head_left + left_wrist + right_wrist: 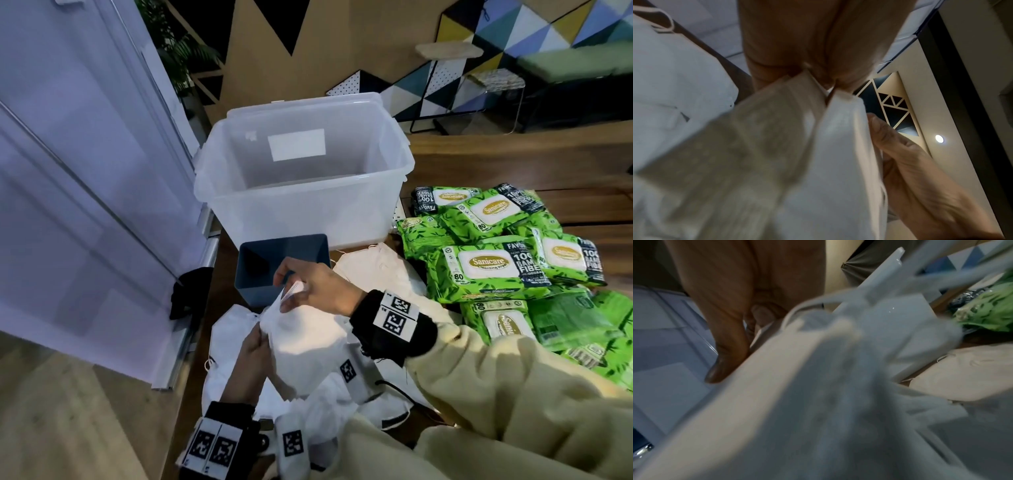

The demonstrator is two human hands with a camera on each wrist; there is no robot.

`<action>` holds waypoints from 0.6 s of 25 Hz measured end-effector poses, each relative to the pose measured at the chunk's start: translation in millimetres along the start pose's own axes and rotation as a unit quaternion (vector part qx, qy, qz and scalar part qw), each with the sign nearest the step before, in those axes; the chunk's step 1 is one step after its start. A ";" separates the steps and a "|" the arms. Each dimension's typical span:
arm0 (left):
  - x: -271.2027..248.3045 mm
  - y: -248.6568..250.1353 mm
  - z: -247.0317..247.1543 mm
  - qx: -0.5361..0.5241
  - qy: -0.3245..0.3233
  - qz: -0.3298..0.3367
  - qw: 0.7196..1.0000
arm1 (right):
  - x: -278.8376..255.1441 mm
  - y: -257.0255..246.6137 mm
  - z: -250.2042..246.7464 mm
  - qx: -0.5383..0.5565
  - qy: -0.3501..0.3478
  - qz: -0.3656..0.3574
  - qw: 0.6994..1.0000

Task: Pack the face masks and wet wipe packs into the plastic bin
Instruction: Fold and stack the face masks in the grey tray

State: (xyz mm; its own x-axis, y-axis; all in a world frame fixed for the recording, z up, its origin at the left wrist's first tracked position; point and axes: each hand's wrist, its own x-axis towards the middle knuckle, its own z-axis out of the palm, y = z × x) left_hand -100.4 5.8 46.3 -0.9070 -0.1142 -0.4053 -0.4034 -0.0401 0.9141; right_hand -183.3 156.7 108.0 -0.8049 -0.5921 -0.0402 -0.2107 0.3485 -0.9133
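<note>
We note a dark wooden table [513,154] standing beside a pale panelled door [68,154], with a wall of coloured triangles [534,31] at the far side and light wood flooring [68,411] below the door.

The clear plastic bin [301,192] stands at the table's far left, open, with nothing visible inside it; a blank white label [296,144] sits on its far wall. A small blue-grey tub [274,253] stands just in front of it, touching or nearly touching its near wall.

We find a loose pile of white face masks [236,329] on the near table edge. Both hands work over this pile. The right hand [318,284] pinches the top edge of a stack of masks [305,346] between thumb and fingers. The left hand [250,359] grips the same stack from the left side, fingers curled onto it. The left wrist view confirms the stack [797,146] pinched at its top; the right wrist view is blurred.

The green wet wipe packs [496,270] lie heaped at the right, well apart from the hands. We read "Sanicare" and "80" on them, with partial "100" and "FIBE" lettering.
</note>
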 end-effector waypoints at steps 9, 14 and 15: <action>-8.3 0.6 5.5 -0.050 0.026 -0.001 0.998 | 7.9 7.8 16.1 -0.057 0.029 0.008 0.998; -13.0 0.6 5.0 -0.036 0.006 0.052 0.998 | 9.5 15.8 20.3 -0.066 0.053 -0.005 0.996; -13.3 0.2 2.9 -0.050 0.014 0.047 0.998 | 9.6 22.9 15.7 -0.051 0.075 -0.009 0.996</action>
State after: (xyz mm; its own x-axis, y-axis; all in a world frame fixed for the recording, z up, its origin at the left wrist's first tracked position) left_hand -88.8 10.2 51.8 -0.9364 -0.1491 -0.3177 -0.3007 -0.1259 0.9454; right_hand -187.1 147.6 80.3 -0.8728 -0.4862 0.0432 -0.2745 0.4156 -0.8672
